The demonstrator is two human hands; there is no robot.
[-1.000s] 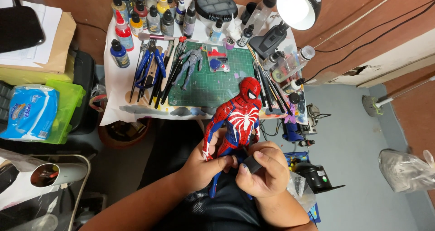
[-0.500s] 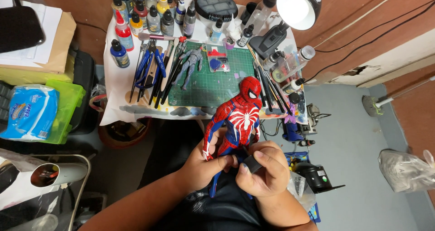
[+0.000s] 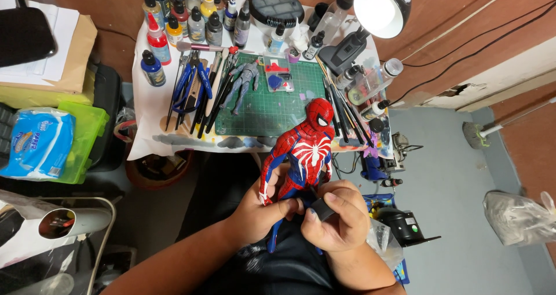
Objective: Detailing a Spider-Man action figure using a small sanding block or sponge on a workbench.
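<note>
While I hold it over my lap, the red and blue figure (image 3: 302,150) stands nearly upright in front of me, its masked head just below the near edge of the small work table (image 3: 145,104) and its legs running down between my hands. My left hand (image 3: 260,214) wraps around its hip and thigh from the left, fingers closed on it. My right hand (image 3: 336,220) is clenched around a small dark block (image 3: 322,209), pinched between thumb and fingers and pressed against the figure's lower body, just beside my left thumb.

Beyond the figure's head lies a green cutting mat (image 3: 272,107) on the table. A grey unpainted figure (image 3: 243,83) lies on the mat's left part, and a small clear packet with red and blue bits (image 3: 278,78) sits near the mat's middle top. Left of the mat is a row of pliers and cutters with blue handles (image 3: 188,89), and right of it a bunch of dark brushes (image 3: 341,110) lying side by side. Along the far edge stand many paint bottles (image 3: 191,17) with coloured caps, next to a round dark tray (image 3: 276,6). A lit desk lamp (image 3: 379,8) hangs over the right corner.

To my left, away from the table, a green plastic box (image 3: 87,144) carries a blue pack of tissue paper (image 3: 32,144). On the grey floor to my right sit a small black device (image 3: 408,225) and, well apart, a clear plastic bag (image 3: 518,217).
</note>
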